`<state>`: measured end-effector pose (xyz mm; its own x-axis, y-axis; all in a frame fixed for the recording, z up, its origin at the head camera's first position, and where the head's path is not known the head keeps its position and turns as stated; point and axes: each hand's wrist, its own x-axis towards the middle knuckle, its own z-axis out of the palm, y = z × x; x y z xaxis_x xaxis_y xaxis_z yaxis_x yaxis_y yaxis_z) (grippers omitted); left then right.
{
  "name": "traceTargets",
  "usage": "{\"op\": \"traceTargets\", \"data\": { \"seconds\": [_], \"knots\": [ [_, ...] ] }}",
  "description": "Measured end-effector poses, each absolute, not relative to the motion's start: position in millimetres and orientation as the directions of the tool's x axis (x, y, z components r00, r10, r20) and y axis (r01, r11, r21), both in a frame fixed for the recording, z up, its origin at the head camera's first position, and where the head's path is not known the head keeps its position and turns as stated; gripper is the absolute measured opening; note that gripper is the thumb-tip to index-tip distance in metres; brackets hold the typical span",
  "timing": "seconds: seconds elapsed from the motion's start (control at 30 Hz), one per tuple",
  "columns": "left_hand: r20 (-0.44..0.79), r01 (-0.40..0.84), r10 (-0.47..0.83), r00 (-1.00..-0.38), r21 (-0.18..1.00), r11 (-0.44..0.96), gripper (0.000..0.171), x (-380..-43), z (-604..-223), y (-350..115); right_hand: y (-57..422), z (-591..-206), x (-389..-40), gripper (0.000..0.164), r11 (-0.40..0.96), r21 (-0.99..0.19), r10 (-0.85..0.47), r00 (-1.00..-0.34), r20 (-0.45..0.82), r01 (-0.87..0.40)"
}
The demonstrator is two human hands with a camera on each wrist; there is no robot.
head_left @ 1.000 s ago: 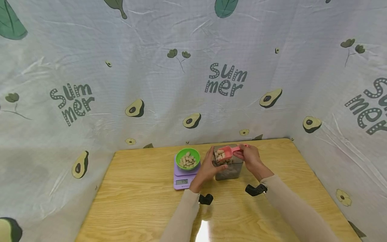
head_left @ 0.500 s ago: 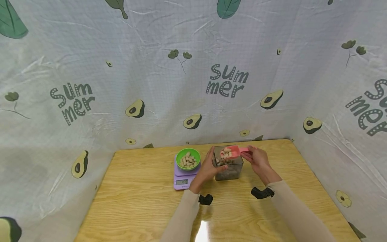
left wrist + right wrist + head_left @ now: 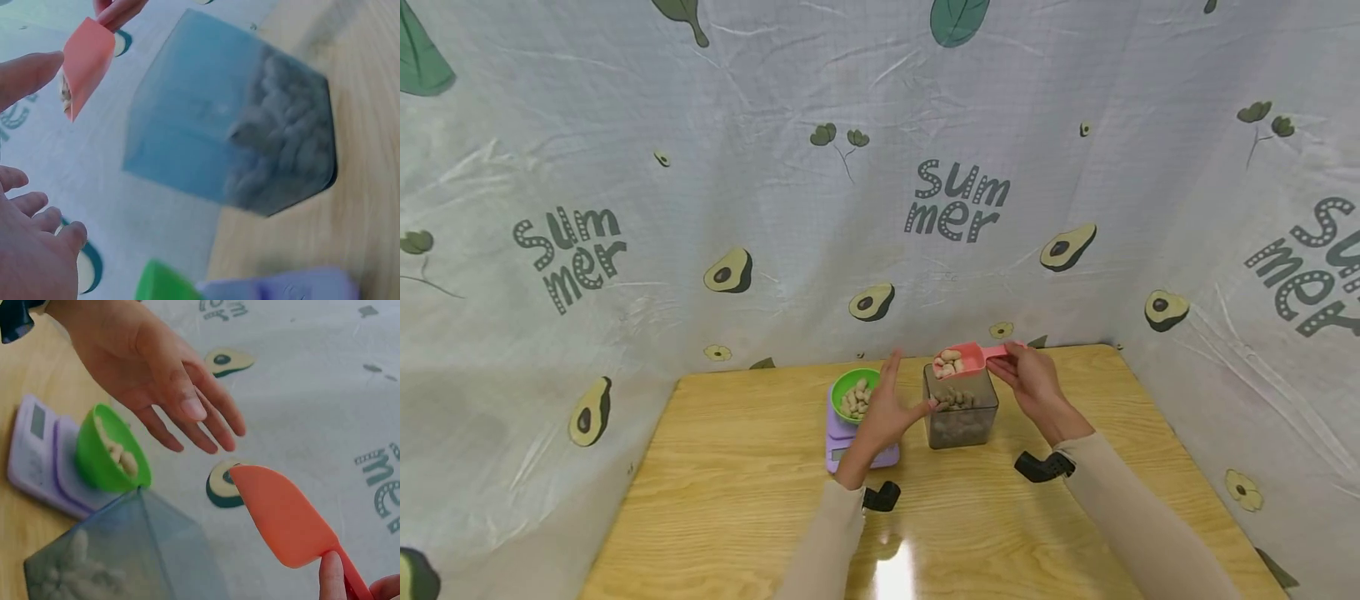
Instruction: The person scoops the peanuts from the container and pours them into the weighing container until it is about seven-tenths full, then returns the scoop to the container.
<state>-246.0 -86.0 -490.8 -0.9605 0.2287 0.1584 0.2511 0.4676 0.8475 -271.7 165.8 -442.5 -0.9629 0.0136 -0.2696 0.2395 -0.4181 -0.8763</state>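
Note:
My right hand [image 3: 1033,382] pinches the handle of a pink scoop [image 3: 973,358], which holds several unshelled peanuts [image 3: 950,360] above the far rim of a clear grey bin [image 3: 962,425]. More peanuts lie in the bin's lower part. My left hand [image 3: 887,414] hangs with fingers spread between the bin and a green bowl [image 3: 841,392], holding nothing. In the head view it covers part of the bowl, which contains peanuts and stands on a purple kitchen scale [image 3: 838,437]. From the right wrist view, the left hand's fingers [image 3: 219,428] appear relaxed, a little apart from the scoop's tip.
The wooden table [image 3: 737,483] ends at a white curtain [image 3: 775,208] printed with avocados and lettering, along the back and sides. Bin and scale stand side by side near the back edge. The scale's display is partly covered by the left arm.
The right hand has raised the scoop with peanuts out of the bin. My left hand has let go of the bin's left side and moved left, toward the bowl.

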Motion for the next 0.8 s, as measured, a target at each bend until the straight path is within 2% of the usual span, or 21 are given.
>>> {"op": "traceTargets", "data": {
  "seconds": [0.13, 0.3, 0.6, 0.8],
  "knots": [
    [0.215, 0.284, 0.198, -0.956, 0.839, 0.463, 0.100, -240, -484, -104, 155, -432, -273, 0.015, -0.431, -0.872, 0.000, -0.967, -0.256, 0.231],
    [0.231, 0.263, 0.126, -0.965, 0.820, 0.509, 0.097, -238, -484, -129, 133, -424, -277, 0.013, -0.428, -0.874, -0.003, -0.967, -0.255, 0.232],
    [0.149, 0.155, 0.062, -0.987, 0.778, 0.609, 0.103, -237, -503, -163, 81, -430, -285, 0.021, -0.402, -0.879, 0.002, -0.959, -0.283, 0.258],
    [0.091, 0.112, 0.066, -0.994, 0.764, 0.635, 0.110, -239, -518, -173, 52, -445, -294, 0.019, -0.361, -0.898, 0.028, -0.959, -0.281, 0.252]
  ]
}}
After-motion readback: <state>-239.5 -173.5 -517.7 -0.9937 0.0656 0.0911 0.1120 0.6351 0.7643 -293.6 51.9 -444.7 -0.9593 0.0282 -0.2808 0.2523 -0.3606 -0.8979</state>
